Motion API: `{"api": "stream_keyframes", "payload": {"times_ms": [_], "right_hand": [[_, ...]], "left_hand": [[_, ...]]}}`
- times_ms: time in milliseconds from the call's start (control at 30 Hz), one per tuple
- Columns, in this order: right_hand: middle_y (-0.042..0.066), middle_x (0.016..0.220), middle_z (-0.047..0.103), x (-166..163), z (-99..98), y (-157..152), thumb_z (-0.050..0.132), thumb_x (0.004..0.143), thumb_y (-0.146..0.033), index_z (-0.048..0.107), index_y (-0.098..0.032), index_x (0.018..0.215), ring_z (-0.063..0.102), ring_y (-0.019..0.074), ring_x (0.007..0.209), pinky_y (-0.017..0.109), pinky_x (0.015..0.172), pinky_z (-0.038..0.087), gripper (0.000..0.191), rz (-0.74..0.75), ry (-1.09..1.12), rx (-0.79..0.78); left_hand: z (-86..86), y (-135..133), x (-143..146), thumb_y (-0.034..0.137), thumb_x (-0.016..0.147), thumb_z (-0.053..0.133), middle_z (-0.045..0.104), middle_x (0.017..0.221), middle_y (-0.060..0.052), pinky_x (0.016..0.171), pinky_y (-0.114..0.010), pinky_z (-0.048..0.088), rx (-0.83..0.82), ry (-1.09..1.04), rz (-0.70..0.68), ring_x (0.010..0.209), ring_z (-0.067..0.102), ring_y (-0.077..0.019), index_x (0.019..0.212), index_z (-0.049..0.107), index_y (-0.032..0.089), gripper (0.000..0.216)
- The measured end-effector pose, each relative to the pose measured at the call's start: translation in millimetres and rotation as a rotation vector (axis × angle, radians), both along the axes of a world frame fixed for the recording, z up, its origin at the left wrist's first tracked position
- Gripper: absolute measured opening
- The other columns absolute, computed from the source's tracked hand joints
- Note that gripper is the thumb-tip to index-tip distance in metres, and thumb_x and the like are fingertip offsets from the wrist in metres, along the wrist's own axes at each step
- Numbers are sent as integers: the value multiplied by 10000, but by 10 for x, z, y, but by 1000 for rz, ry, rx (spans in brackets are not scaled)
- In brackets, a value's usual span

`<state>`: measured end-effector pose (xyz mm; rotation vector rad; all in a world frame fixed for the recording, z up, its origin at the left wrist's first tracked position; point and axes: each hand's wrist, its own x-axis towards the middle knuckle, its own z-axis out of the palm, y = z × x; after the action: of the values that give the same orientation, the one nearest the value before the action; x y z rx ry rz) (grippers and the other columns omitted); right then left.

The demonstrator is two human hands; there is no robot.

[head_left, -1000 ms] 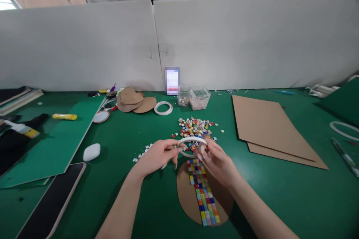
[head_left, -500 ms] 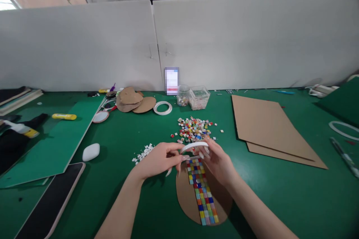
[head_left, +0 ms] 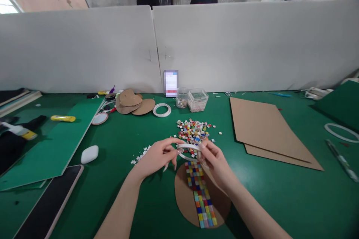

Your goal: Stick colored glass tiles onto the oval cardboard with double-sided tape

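Note:
My left hand (head_left: pixel 157 157) and my right hand (head_left: pixel 214 162) both pinch a white ring of tape (head_left: pixel 188 149), holding it just above the far end of a round cardboard disc (head_left: pixel 185 198). A strip of small coloured mosaic tiles (head_left: pixel 200 194) runs down the disc's middle. Behind the ring lies a loose pile of coloured tiles (head_left: pixel 193 130). A few small white tiles (head_left: pixel 139 155) are scattered left of my left hand.
Cardboard sheets (head_left: pixel 266 130) lie to the right, a green board (head_left: pixel 53 142) and a phone (head_left: pixel 47 205) to the left. A white oval case (head_left: pixel 89 154), a second tape roll (head_left: pixel 162 110), two clear tile containers (head_left: pixel 198 100) and cardboard discs (head_left: pixel 134 104) sit further back. Two people stand beyond the white partition (head_left: pixel 224 44).
Both hands have kept their hold on the tape ring and turned it slightly, bringing it a little lower and closer over the disc. The view has tilted slightly.

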<state>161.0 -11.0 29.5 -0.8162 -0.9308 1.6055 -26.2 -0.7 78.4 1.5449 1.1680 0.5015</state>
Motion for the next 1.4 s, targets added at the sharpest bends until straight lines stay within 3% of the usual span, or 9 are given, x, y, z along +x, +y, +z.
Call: {"api": "stream_keyframes", "payload": {"times_ms": [100,200,333,533,667,867,1067,1300,1400], "right_hand": [[-86,464,392,-13,-39,-35,631,766,-349,498,-185,636,278,44,375,181,366,225,248,16,-182,38],[-69,461,476,-17,-47,-56,607,772,-387,513,-189,676,367,60,327,189,343,277,240,148,-144,46],[-12,566,568,-5,28,-69,574,805,-359,606,-180,783,537,132,522,266,545,428,183,227,-16,126],[57,678,607,43,107,-55,501,829,-420,665,-170,753,554,207,747,340,759,391,308,265,39,151],[24,613,537,46,79,-42,484,825,-458,660,-165,762,487,158,620,305,690,376,347,278,106,119],[-62,445,328,25,2,-35,468,858,-406,609,-156,639,204,81,424,243,500,257,361,224,68,19],[-42,479,369,33,21,-27,487,824,-372,630,-156,667,295,99,460,254,550,314,303,260,91,26],[6,596,523,28,19,-26,485,832,-384,661,-141,937,459,135,570,292,688,373,318,294,157,56],[-11,560,486,25,0,-20,412,857,-485,658,-160,858,426,123,542,278,652,364,408,259,194,52]], "left_hand": [[25,-23,9,332,824,464,609,597,19,479,-195,338,30,22,-58,469,436,-92,1119,559,203,336],[41,-46,23,317,827,458,603,608,17,485,-192,330,64,35,-104,496,457,-93,987,620,196,257],[21,-15,0,360,837,441,569,562,27,437,-184,318,0,-38,-1,426,406,-77,979,587,178,274],[-37,38,-33,424,809,494,526,503,35,401,-168,270,-90,-194,65,383,365,-50,889,561,135,307],[-79,43,-24,431,817,481,519,506,40,398,-167,263,-121,-212,58,374,362,-44,867,546,138,304],[-51,35,-16,463,818,457,544,546,29,409,-178,276,-112,-134,23,383,357,-46,888,565,139,348],[-9,34,-33,464,811,466,530,544,33,428,-188,290,-123,-100,50,402,358,-57,893,562,141,346],[-100,69,-73,384,808,494,502,529,39,425,-178,264,-154,-221,125,420,365,-54,955,564,126,305],[-123,62,-52,376,820,481,515,536,33,424,-179,267,-152,-233,107,413,366,-51,945,566,123,294]]}}
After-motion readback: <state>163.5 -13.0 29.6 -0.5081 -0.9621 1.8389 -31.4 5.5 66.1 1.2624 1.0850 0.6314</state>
